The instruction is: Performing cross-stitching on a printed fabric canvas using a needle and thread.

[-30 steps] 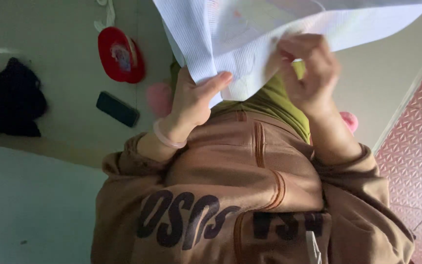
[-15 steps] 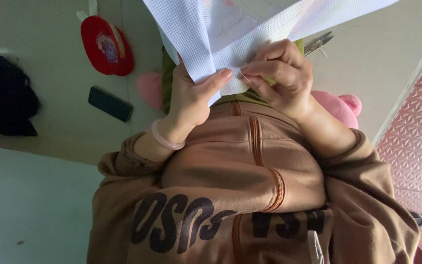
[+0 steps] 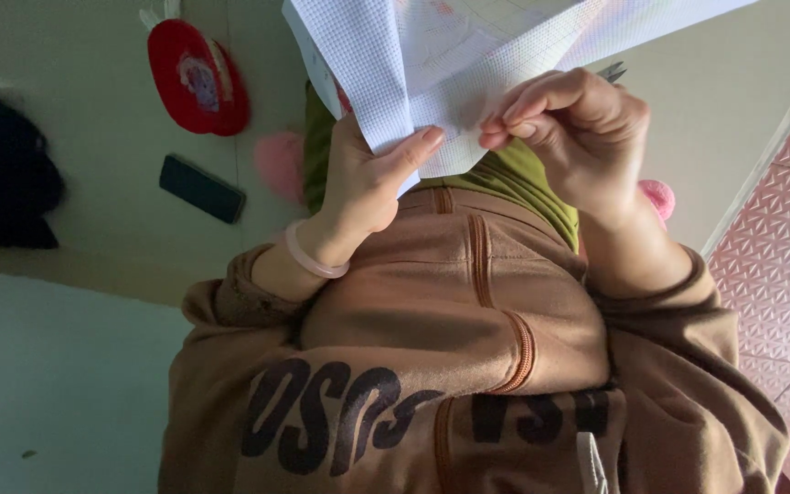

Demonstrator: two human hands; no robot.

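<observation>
Left to right: a black garment [image 3: 2, 174], red round pouch [image 3: 198, 78] and dark phone [image 3: 201, 188] lie beyond. Your left hand [image 3: 363, 178] pinches the white gridded cloth [image 3: 441, 64] held up before you; your right hand [image 3: 573, 128] pinches its lower edge, hiding most of the scissors [image 3: 613, 71].

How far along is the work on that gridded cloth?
Some looks done: faint coloured marks show on the white gridded cloth near the top edge, though too blurred to tell how much. In hand: the left hand grips a fold of the cloth, and the right hand pinches its lower edge, a small metal tool poking out behind it. Left: most visible cloth is bare grid.
</observation>
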